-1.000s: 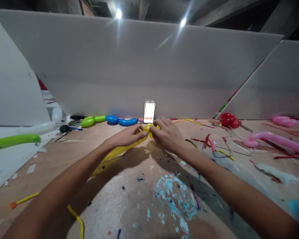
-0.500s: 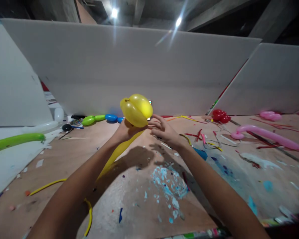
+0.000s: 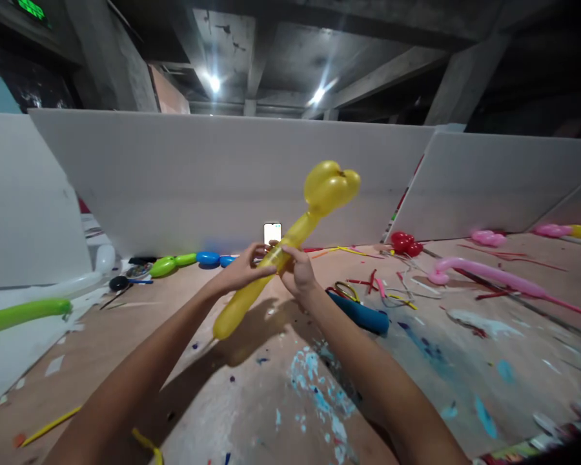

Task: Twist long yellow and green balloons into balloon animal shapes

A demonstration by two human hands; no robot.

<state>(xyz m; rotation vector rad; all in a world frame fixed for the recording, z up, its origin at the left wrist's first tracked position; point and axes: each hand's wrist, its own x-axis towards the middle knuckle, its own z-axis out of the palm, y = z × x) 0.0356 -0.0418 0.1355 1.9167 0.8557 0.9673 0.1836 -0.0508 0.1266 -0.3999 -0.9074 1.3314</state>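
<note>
Both of my hands grip a long yellow twisting balloon (image 3: 252,290) held up over the table. My left hand (image 3: 244,268) pinches its middle from the left. My right hand (image 3: 297,271) wraps round it just beside, fingers closed. Above the hands the balloon ends in a knot of twisted yellow bubbles (image 3: 330,184). Its lower tail slants down to the left above the table.
White foam boards (image 3: 213,181) wall in the paint-stained wooden table (image 3: 252,394). A phone (image 3: 272,233) leans at the back. Green (image 3: 167,265), blue (image 3: 208,258), red (image 3: 404,243) and pink (image 3: 489,274) balloons, a dark blue tube (image 3: 361,314) and loose balloon scraps lie around.
The balloon has risen from the table and turned upright; its twisted bubble end moved from between my hands to high on the right. The view has tilted up.
</note>
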